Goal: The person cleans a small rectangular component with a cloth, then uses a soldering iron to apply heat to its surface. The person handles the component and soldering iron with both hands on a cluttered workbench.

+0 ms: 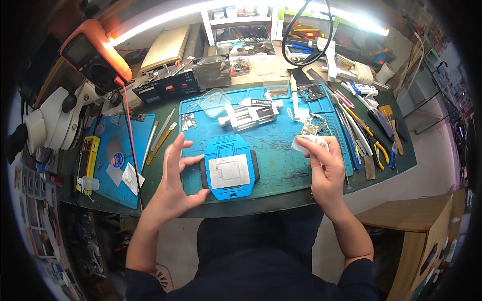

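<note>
Just below centre frame, my left hand is spread at the blue fixture's left edge; right of centre, my right hand pinches a white wipe. This seems a wiping step, calling for light pressure.

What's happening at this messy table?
A person is working with two bare hands. The right hand pinches a crumpled white wipe over the blue mat. The left hand is open and curved around the left side of a blue holder; I can't tell if it's touching. A flat silver plate lies on the holder, and a metal clamp sits behind it.
</note>
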{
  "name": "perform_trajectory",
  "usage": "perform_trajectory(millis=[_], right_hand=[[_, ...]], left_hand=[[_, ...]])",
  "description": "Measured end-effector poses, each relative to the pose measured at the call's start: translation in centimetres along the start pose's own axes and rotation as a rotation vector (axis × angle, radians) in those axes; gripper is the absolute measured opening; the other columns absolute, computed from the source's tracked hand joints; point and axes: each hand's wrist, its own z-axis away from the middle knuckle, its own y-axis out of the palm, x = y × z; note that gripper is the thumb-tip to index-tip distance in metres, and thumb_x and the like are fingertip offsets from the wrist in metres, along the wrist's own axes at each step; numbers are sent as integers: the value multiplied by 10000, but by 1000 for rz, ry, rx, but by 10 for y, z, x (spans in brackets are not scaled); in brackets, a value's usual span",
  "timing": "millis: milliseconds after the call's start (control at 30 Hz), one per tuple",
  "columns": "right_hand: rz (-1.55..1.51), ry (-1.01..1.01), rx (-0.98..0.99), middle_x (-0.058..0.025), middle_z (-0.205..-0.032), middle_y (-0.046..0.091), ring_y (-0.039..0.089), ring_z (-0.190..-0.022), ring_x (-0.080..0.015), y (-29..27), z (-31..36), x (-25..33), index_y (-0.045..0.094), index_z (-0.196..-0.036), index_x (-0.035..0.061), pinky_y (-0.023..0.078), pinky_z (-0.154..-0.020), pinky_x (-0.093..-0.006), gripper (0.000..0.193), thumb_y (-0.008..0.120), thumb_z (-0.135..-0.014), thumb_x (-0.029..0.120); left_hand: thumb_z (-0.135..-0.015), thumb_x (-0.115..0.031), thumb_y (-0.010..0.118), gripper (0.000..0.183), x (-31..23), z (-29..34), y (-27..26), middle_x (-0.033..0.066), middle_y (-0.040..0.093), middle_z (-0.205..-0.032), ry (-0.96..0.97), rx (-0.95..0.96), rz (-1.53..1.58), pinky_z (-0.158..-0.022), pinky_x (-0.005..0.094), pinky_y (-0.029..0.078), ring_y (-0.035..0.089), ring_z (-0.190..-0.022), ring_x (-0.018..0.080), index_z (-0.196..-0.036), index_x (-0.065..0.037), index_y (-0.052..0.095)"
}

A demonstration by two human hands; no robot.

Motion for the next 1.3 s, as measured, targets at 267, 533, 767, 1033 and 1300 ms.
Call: perform_trajectory(millis=[267, 533, 767, 1033, 1300], right_hand=[[8, -73, 206, -124, -1065, 613, 631, -929, -219, -5, -5, 8, 767, -1239, 47, 513, -827, -299, 412, 567, -928, -135], [123, -285, 430, -119, -1006, 636, 663, -868, -272, 5, -13, 29, 784, -1216, 74, 553, -718, -347, 534, 648, -739, -123], [189, -462, 498, -78, -977, 626, 637, -783, -240, 21, -15, 24, 805, -1171, 74, 534, -647, -351, 509, 738, -673, -4], [283, -600, 521, -47, -995, 613, 620, -750, -175, 30, -17, 19, 813, -1097, 70, 482, -599, -314, 378, 804, -721, 105], [397, -706, 468, -42, -1089, 639, 614, -825, -163, 28, -19, 15, 819, -994, 101, 464, -622, -289, 259, 832, -740, 152]], left_hand=[[-789, 78, 752, 1197, 5, -39, -17, 229, 355, -1637, 124, 286, 143, -1262, 497, 301, 454, -1496, 374, -1702, -144, 10], [-902, -255, 771, 480, -34, -2, -2, 109, 531, -1327, 290, -7, -442, -1072, 458, 443, 521, -1195, 312, -1360, -131, 694], [-839, -707, 705, 728, -39, -3, 28, 103, 506, -1388, 285, -39, -588, -1124, 495, 379, 415, -1292, 298, -1370, -209, 703], [-824, -665, 745, 686, -36, -3, 29, 95, 500, -1407, 266, 7, -618, -1154, 520, 343, 411, -1320, 302, -1356, -233, 716], [-748, -440, 863, 645, -36, -5, 29, 61, 528, -1368, 246, -9, -591, -1163, 498, 352, 446, -1338, 271, -1349, -251, 727]])
